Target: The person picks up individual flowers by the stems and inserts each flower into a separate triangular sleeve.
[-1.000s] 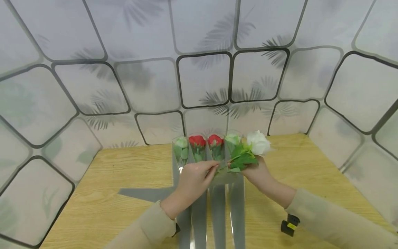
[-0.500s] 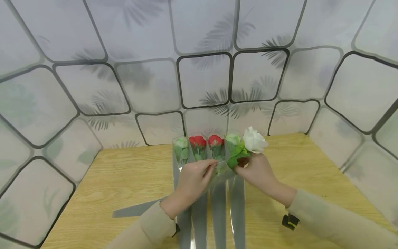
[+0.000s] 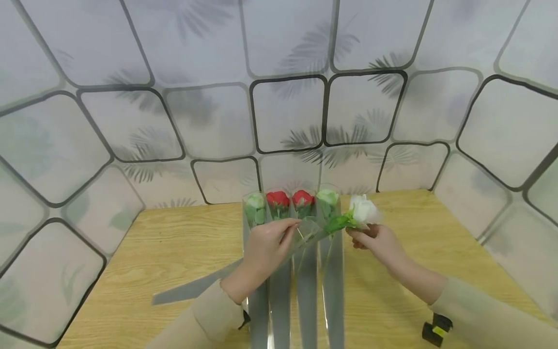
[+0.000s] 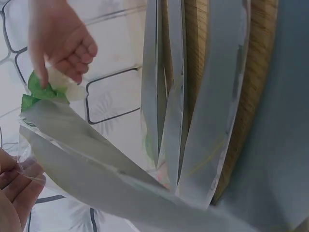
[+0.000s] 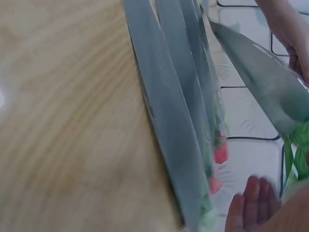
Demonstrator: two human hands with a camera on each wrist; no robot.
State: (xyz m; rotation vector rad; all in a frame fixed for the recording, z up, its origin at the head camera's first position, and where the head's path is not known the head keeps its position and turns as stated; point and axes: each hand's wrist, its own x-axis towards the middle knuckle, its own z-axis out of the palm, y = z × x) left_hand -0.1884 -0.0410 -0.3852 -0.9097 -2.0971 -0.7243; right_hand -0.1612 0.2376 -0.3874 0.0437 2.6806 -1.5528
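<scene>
My left hand pinches the mouth of a clear-fronted, grey-backed flower sleeve between thumb and fingers. The sleeve slants over the wrapped flowers, its narrow tail pointing left. At its mouth is an artificial white rose with green leaves, its stem hidden inside the sleeve. My right hand holds the rose just under the bloom, thumb and forefinger at the leaves. In the left wrist view the other fingers of the right hand curl loosely. The right wrist view shows the sleeve with green leaves at its wide end.
Several sleeved flowers lie side by side below my hands: a pale green one on the left, two red roses in the middle, another pale green one on the right. They rest on a wooden table backed by patterned cloth.
My right hand has shifted right and the white rose has dropped lower, away from the sleeved flowers. The held sleeve's tail has swung down toward the lower left. My left hand barely moved.
</scene>
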